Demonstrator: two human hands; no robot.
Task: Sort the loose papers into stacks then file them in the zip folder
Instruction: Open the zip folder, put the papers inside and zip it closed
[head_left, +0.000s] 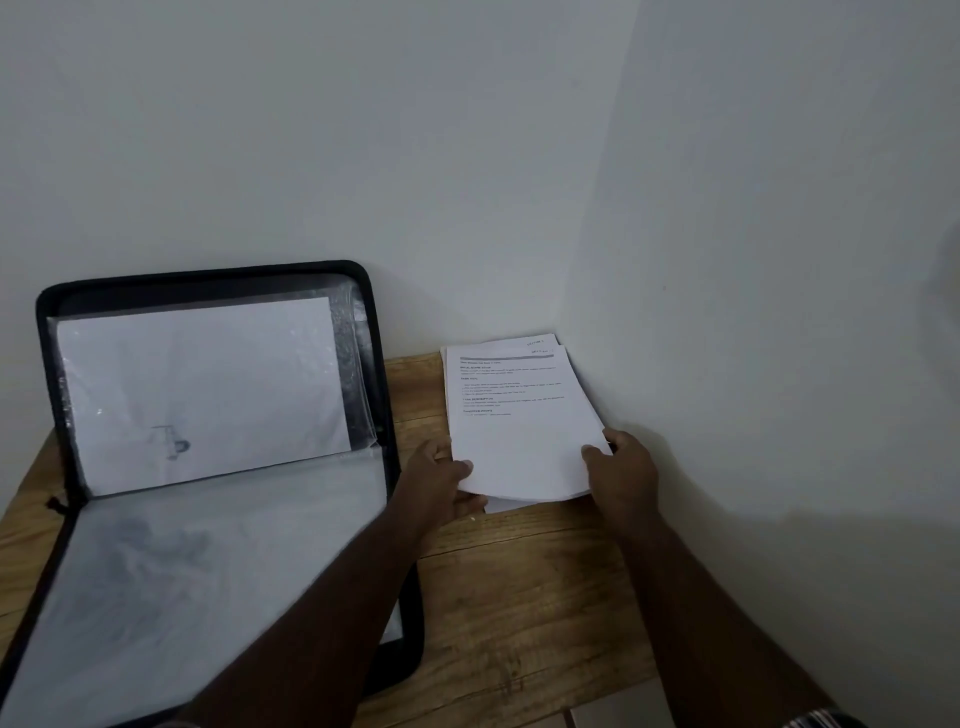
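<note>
A: Where is the stack of papers (511, 415) lying?

B: It is sitting at the counter's (524, 571) far right corner, against the wall, long axis running away from the person.

A: And the hands?

B: Both are pinching its near edge: the left hand (441, 480) is gripping the near left corner, the right hand (621, 462) the near right one, thumbs on top.

A: Which way is the zip folder (208, 467)?

B: It is lying open to the left, just beside the left hand, so I'd judge the stack is going leftward.

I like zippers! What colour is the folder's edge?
Black; the zip folder has a black rim, seen in the head view.
</note>
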